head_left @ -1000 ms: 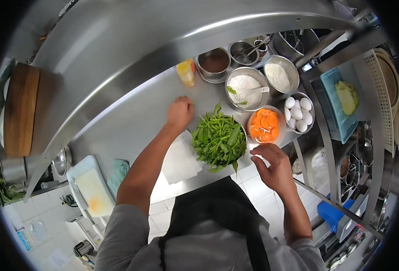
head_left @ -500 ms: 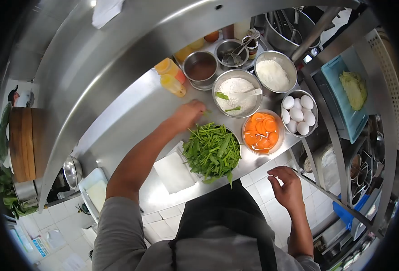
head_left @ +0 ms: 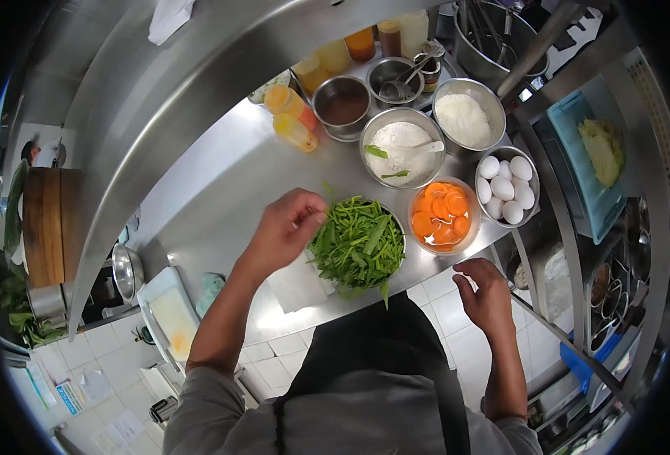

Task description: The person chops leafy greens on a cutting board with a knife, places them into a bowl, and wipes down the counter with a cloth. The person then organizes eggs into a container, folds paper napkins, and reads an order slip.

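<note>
My left hand point(head_left: 283, 229) is beside the left edge of a heap of cut leafy greens point(head_left: 359, 239) in a bowl. Its thumb and fingers are pinched together, and a thin green sprig point(head_left: 328, 189) sticks up beyond the fingertips. Most of the bowl is hidden under the greens. My right hand point(head_left: 484, 294) hangs past the counter's front edge, holding nothing, with fingers loosely curved and thumb apart. Nearest to it is a clear bowl of sliced carrots in liquid point(head_left: 443, 216). Behind, a metal bowl of white flour point(head_left: 402, 152) has a white spoon and green leaf bits in it.
A bowl of eggs point(head_left: 506, 186) and a pot of white powder point(head_left: 468, 120) stand at the right. Squeeze bottles point(head_left: 295, 131) and a pot of brown liquid point(head_left: 341, 106) line the back. A white cloth point(head_left: 298, 284) lies left of the greens. A steel shelf point(head_left: 221, 68) overhangs the counter.
My left hand has drawn back toward my body, from the counter behind the greens to their left edge, with the green sprig. My right hand has stayed almost where it was.
</note>
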`<action>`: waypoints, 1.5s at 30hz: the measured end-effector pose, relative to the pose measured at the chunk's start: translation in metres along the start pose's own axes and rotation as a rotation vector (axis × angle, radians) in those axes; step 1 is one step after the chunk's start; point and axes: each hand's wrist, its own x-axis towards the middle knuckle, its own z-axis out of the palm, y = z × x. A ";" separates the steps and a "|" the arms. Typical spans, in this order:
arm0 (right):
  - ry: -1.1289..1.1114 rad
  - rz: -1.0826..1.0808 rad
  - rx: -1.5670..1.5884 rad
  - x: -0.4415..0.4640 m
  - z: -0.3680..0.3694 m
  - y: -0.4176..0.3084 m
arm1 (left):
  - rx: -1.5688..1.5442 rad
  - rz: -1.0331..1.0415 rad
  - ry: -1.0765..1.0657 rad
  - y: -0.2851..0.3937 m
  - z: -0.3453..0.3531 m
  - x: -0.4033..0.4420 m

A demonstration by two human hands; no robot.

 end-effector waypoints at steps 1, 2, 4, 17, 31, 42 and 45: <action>-0.006 -0.005 0.003 0.002 0.001 -0.001 | 0.122 0.079 -0.050 0.007 0.000 -0.001; -0.003 -0.018 -0.003 0.002 0.002 -0.002 | 0.135 0.062 -0.126 0.013 0.001 -0.001; 0.001 -0.045 -0.016 0.003 0.003 -0.001 | 0.161 0.026 -0.275 0.018 0.003 0.001; -0.041 0.007 -0.104 -0.016 -0.003 0.029 | 0.406 0.178 -0.136 -0.146 0.008 0.083; -0.097 0.097 -0.127 -0.032 0.001 0.051 | 0.358 0.302 -0.213 -0.158 0.021 0.091; -0.018 -0.067 -0.110 0.022 -0.018 0.015 | -0.025 0.024 -0.130 0.016 0.014 -0.019; 0.032 -0.252 -0.146 0.075 -0.023 -0.027 | 0.051 0.066 -0.173 0.010 0.032 -0.027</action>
